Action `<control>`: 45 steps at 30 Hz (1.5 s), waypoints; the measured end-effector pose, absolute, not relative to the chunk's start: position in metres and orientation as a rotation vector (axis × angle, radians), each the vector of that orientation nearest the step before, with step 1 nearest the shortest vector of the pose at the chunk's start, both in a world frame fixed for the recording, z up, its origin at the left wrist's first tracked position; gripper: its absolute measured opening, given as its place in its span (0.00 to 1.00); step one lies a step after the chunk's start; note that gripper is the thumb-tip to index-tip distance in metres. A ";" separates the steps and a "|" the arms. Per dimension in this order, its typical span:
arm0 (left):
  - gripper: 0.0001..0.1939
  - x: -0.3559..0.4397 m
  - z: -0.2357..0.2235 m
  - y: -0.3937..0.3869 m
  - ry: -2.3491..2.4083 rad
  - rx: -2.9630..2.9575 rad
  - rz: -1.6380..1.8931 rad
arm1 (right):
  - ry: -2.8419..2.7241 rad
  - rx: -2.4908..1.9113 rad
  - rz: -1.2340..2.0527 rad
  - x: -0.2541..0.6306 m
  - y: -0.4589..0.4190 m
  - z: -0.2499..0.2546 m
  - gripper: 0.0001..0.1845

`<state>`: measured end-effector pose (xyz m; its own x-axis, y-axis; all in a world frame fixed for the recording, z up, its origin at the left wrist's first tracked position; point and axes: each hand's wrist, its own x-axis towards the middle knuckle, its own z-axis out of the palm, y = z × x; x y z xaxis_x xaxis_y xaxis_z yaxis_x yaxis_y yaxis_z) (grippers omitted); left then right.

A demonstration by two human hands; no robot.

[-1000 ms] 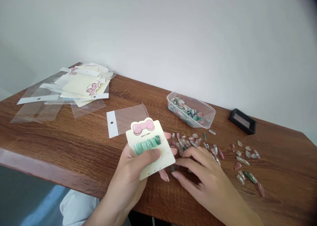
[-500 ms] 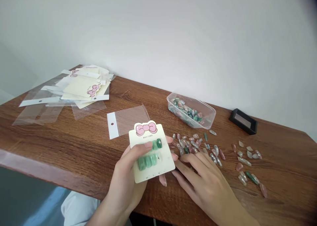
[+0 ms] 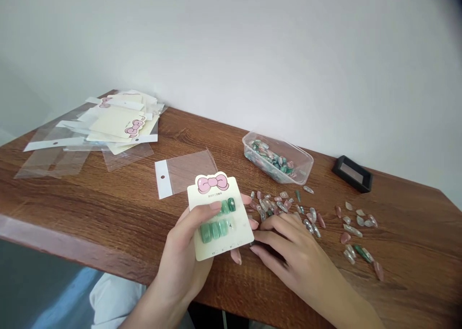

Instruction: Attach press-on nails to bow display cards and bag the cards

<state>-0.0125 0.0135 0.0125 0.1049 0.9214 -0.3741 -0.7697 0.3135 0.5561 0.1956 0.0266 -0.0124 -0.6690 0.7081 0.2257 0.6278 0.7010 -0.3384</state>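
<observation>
My left hand (image 3: 186, 252) grips a cream backing card (image 3: 240, 228) with a pink bow top, its thumb across the front and fingertips showing past the right edge. Two rows of green press-on nails (image 3: 215, 229) lie on the card; the thumb covers part of the upper row. One dark green nail (image 3: 231, 204) bears a white star. Just right of the card, my right hand (image 3: 296, 252) is low over the table, thumb and index finger close together near a small dark bit I cannot make out. Loose press-on nails (image 3: 283, 205) lie beyond its fingers.
A clear plastic tub (image 3: 306, 168) of nails stands near the wall, with a black frame-like box (image 3: 352, 174) to its right. More loose nails (image 3: 353, 232) lie at right. A clear bag (image 3: 191, 168) lies behind the card; bags and cards (image 3: 115, 122) pile up at left.
The view has shifted slightly. My left hand keeps hold of the card, and my right hand stays beside it with its fingers a little more drawn in.
</observation>
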 end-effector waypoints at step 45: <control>0.11 -0.010 0.008 0.011 0.741 0.219 1.166 | -2.462 -0.880 0.178 0.162 0.035 0.037 0.03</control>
